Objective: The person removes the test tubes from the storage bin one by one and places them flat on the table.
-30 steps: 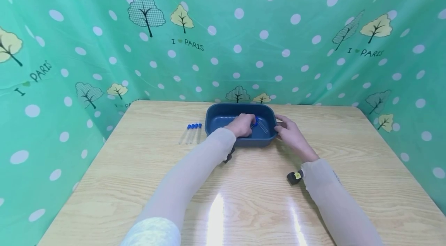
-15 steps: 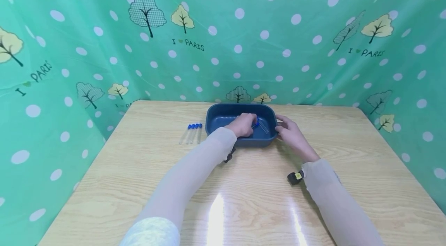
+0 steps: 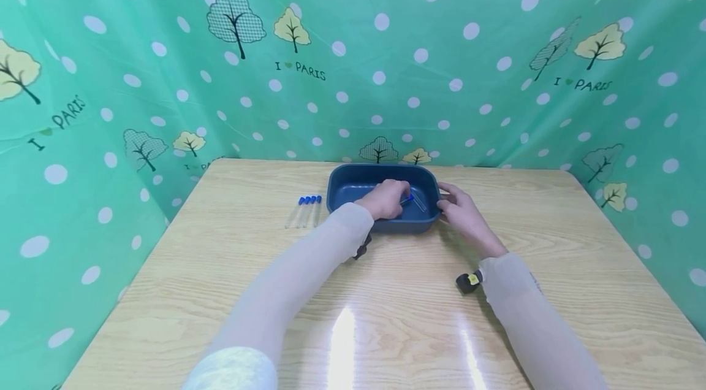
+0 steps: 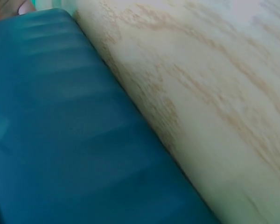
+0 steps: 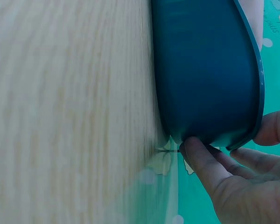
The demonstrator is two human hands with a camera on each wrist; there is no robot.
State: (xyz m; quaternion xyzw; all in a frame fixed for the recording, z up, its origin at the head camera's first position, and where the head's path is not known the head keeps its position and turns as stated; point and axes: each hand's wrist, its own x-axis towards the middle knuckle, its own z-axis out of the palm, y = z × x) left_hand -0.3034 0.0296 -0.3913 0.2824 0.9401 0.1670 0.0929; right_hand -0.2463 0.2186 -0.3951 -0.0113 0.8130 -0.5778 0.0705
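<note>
A dark blue plastic box (image 3: 380, 226) stands near the back of the table. My left hand (image 3: 382, 198) reaches down into it with bent fingers, right beside clear test tubes (image 3: 420, 201) with blue caps. Its fingertips are mostly hidden, and I cannot tell whether they pinch a tube. In the left wrist view the box's outer wall (image 4: 79, 121) fills the left side. My right hand (image 3: 462, 212) holds the box's right end. The right wrist view shows the fingers of that right hand (image 5: 252, 182) against the box's end wall (image 5: 205, 84), one digit at the rim.
Left of the box, several blue-capped clear tubes (image 3: 306, 213) lie side by side on the wooden table (image 3: 248, 292). A green curtain (image 3: 353, 71) with dots and trees hangs directly behind the table's back edge and along both sides.
The blue caps beside my left fingers have shifted slightly to the right and down. My left hand has barely moved inside the box; my right hand keeps its place.
</note>
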